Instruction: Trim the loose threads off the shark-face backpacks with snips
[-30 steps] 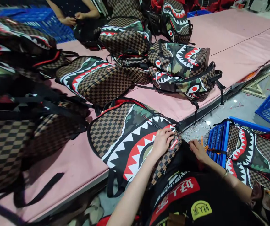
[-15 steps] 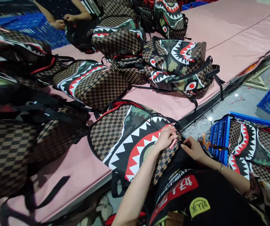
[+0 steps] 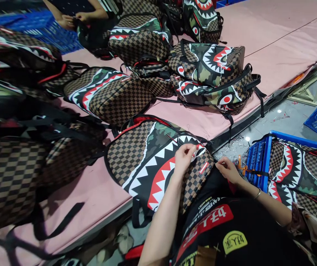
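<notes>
- Backpack [image 3: 130,151] overhangs the worktop's [image 3: 97,195] near edge; my leaning in could tip it off.
- My left hand [image 3: 182,160] and right hand [image 3: 228,171] are pinched; I cannot tell on what.
- Its dangling strap [image 3: 136,214] could snag me.

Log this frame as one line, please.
left hand pinched over shark-print backpack | right hand beside its corner | other backpacks on pink table | filled blue crate at right

A black apron [image 3: 247,218] carries a red panel [image 3: 224,215] with white characters, a yellow rounded badge [image 3: 235,240] and a brown patch [image 3: 206,255]. Past the bare right hand [image 3: 227,170] come a thin bracelet [image 3: 258,193] and a brown-and-cream patterned sleeve [image 3: 306,223].
</notes>
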Demonstrator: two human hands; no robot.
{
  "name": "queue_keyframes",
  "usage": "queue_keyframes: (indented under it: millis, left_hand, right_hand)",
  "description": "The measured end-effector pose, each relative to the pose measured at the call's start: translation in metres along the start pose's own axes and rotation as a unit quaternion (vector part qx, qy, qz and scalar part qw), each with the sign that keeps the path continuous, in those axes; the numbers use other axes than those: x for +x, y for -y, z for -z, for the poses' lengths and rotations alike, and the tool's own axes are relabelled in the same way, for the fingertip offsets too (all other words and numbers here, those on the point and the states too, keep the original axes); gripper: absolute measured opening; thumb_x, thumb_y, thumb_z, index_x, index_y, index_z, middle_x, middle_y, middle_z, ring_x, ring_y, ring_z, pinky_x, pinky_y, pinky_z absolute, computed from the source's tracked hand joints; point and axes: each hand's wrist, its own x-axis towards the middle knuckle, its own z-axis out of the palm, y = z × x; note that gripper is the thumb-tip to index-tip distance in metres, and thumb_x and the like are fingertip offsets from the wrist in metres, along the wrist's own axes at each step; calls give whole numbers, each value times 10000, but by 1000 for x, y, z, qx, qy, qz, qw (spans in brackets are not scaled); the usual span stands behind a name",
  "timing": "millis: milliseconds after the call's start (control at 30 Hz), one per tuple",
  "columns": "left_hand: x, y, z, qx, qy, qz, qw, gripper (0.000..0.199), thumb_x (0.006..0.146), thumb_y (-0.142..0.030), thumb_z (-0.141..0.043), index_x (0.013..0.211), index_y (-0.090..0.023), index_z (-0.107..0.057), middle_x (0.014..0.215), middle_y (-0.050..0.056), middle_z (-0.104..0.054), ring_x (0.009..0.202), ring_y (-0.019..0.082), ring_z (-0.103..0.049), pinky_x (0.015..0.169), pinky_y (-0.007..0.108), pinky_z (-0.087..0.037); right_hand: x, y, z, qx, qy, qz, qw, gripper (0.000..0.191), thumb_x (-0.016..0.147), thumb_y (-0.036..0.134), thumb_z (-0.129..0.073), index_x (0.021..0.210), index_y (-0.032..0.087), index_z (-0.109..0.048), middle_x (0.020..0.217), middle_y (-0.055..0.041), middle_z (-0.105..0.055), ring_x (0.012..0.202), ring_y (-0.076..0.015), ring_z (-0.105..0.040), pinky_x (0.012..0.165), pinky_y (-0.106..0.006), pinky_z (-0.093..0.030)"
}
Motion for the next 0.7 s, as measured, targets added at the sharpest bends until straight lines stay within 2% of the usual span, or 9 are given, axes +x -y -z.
queue_keyframes:
  millis: [67, 133, 200, 233, 267, 333, 433, 567, 700]
  left_hand:
    - [-7, 5, 14, 7, -60, 11, 998, 247, 792, -393, -498, 751, -164, -582, 875, 75, -603, 861, 195, -559, 763, 320, -443]
    - [-22, 9, 27, 30, -96, 10, 995, 220, 753, -361, -557, 868, -178, -597, 1036, 83, -565, 977, 209, -525, 806, 329, -435]
    - [-42, 10, 34, 52, -88, 16, 995, 275, 750, -348, -566, 979, -198, -588, 1103, 80, -542, 988, 207, -520, 803, 335, -441]
    - [-53, 10, 34, 64, -71, 26, 995, 255, 777, -359, -535, 964, -199, -598, 1074, 77, -558, 961, 205, -531, 799, 341, -442]
    - [-64, 9, 33, 81, -54, 40, 994, 240, 812, -375, -486, 900, -195, -617, 1022, 74, -580, 931, 205, -539, 804, 352, -438]
    - [-83, 4, 24, 136, -35, 66, 988, 344, 859, -401, -398, 720, -190, -631, 931, 73, -604, 913, 218, -537, 840, 388, -412]
    - [-100, -5, 4, 218, -48, 72, 972, 376, 845, -428, -427, 628, -188, -620, 960, 89, -592, 933, 251, -508, 857, 436, -379]
    - [-103, -7, -11, 245, -80, 71, 964, 238, 792, -380, -531, 664, -203, -624, 1015, 85, -582, 957, 279, -480, 826, 476, -356]
    - [-98, 1, -12, 209, -73, 76, 972, 190, 792, -283, -516, 638, -203, -593, 1046, 71, -581, 977, 273, -479, 831, 475, -352]
  right_hand:
    - [-5, -2, 3, 119, 39, -87, 988, 331, 702, 512, -595, 751, 209, -472, 454, 104, -321, 349, -47, -218, 359, -194, -130]
    - [-12, -4, 4, 193, 91, -156, 964, 382, 687, 539, -605, 781, 184, -498, 435, 115, -297, 327, -29, -174, 354, -193, -78]
    - [-20, -6, 3, 232, 138, -207, 940, 411, 700, 549, -595, 812, 160, -521, 432, 113, -303, 322, -22, -176, 354, -192, -79]
    - [-25, -7, 2, 244, 158, -227, 929, 416, 710, 551, -586, 823, 156, -524, 434, 114, -302, 322, -20, -171, 354, -190, -82]
    - [-29, -7, 0, 253, 177, -242, 920, 414, 718, 552, -580, 828, 157, -520, 438, 115, -299, 321, -18, -163, 353, -188, -82]
    - [-36, -8, -4, 260, 209, -256, 907, 399, 723, 542, -584, 838, 168, -507, 452, 116, -299, 324, -16, -152, 352, -184, -77]
    - [-41, -7, -11, 249, 225, -255, 907, 390, 718, 539, -590, 861, 190, -486, 463, 120, -300, 325, -18, -143, 350, -175, -70]
    - [-39, -9, -14, 222, 209, -275, 912, 433, 704, 583, -576, 870, 192, -492, 421, 139, -228, 312, -24, -106, 341, -178, -57]
    - [-35, -13, -18, 204, 222, -269, 915, 493, 694, 621, -559, 818, 145, -533, 396, 141, -188, 305, -27, -110, 340, -196, -49]
